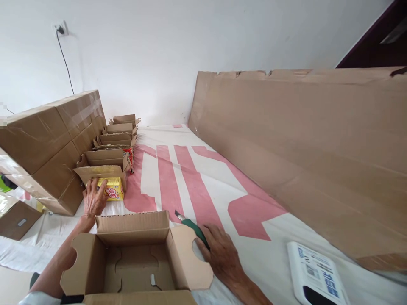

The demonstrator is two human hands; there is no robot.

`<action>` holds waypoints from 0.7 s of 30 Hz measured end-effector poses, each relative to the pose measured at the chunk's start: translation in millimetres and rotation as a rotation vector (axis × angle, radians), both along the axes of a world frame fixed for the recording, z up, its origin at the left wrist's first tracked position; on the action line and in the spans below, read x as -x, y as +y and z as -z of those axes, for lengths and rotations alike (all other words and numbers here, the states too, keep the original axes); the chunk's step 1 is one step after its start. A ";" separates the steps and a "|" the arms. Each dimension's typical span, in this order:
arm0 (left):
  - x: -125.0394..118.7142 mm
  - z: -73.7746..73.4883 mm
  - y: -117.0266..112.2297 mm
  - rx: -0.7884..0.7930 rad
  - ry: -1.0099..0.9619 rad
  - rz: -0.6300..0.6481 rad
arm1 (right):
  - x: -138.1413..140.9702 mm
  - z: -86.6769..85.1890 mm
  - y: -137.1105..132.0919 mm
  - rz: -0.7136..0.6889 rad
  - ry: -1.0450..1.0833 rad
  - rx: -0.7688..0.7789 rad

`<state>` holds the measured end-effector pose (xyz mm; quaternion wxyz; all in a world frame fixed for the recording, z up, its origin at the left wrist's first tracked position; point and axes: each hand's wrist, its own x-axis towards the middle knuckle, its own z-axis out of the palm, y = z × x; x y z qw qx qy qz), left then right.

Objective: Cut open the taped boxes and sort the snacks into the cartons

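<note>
In the head view an open, bare-bottomed cardboard box (140, 262) stands right in front of me, its flaps spread outward. Beyond its far left corner my left hand (94, 199) reaches out, fingers closed over the left end of a small yellow printed carton (113, 189). That carton lies against the nearest of several open boxes. To the right of the front box my right hand (221, 254) grips a green utility knife (194, 227), palm down. The knife's blade points away and to the left, over the cloth.
Taped cartons (47, 140) form a stack on the left, beside a row of open boxes (122, 129). A large cardboard sheet (302, 148) leans along the right. The white scale-like device (318, 273) lies at right front on the red-and-white cloth (203, 190).
</note>
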<state>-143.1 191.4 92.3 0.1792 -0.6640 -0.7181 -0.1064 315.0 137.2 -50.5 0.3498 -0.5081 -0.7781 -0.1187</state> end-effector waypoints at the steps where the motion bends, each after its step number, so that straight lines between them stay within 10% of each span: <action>1: 0.1 -2.1 4.7 0.006 -0.003 0.008 | -0.2 0.2 -0.1 0.001 0.001 0.005; 12: -7.2 -19.5 65.0 0.030 -0.049 0.015 | -1.8 -0.5 -0.8 -0.002 -0.014 0.011; 21: -3.2 -13.2 66.0 0.029 -0.011 0.014 | -0.8 0.5 -0.1 0.002 -0.004 0.041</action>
